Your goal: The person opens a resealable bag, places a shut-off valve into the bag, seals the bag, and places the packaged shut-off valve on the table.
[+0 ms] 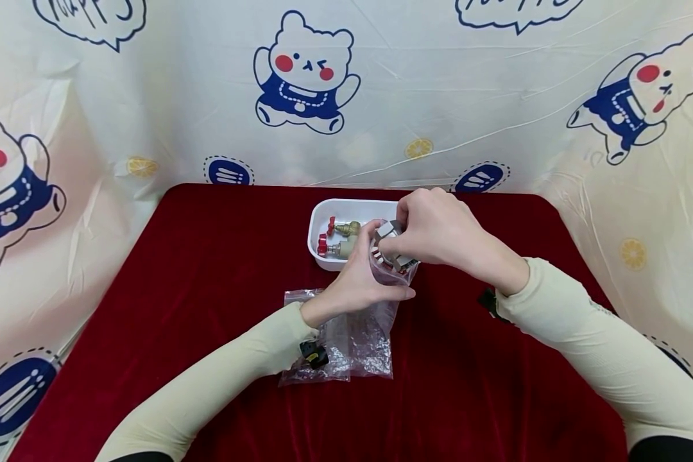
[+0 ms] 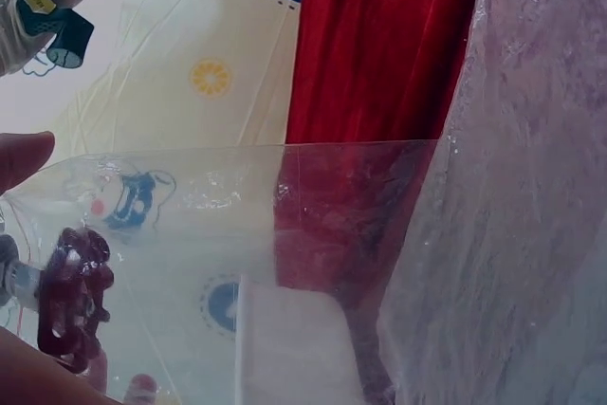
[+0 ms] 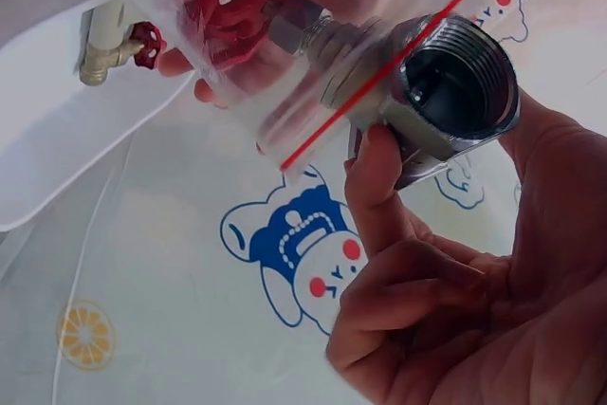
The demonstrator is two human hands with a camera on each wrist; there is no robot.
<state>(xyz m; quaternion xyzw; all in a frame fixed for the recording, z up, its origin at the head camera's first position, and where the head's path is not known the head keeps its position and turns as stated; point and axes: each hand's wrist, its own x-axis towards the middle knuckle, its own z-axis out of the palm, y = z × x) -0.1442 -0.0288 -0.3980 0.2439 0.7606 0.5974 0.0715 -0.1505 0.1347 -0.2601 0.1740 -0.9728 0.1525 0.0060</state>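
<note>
Metal valve (image 3: 408,101): it's sitting partly in our clear bag (image 2: 356,201), red handwheel (image 2: 76,301) inside, threaded end (image 3: 474,92) poking past the red seal (image 3: 379,75)
Right hand (image 1: 441,228): we're pinching the valve body
Left hand (image 1: 358,282): we're cupping the bag round it
Seal tip: imo we're better off holding it wide so threads aren't snagging

We are holding up a silvery metal valve (image 3: 370,59), tilted, between our left hand (image 1: 360,279) and right hand (image 1: 441,231). Its red handwheel (image 2: 76,301) is sitting inside a clear plastic bag (image 1: 401,277), while its wide, threaded round opening (image 3: 460,92) is facing out, uncovered. We are seeing the bag's red seal line crossing the valve's body.
</note>
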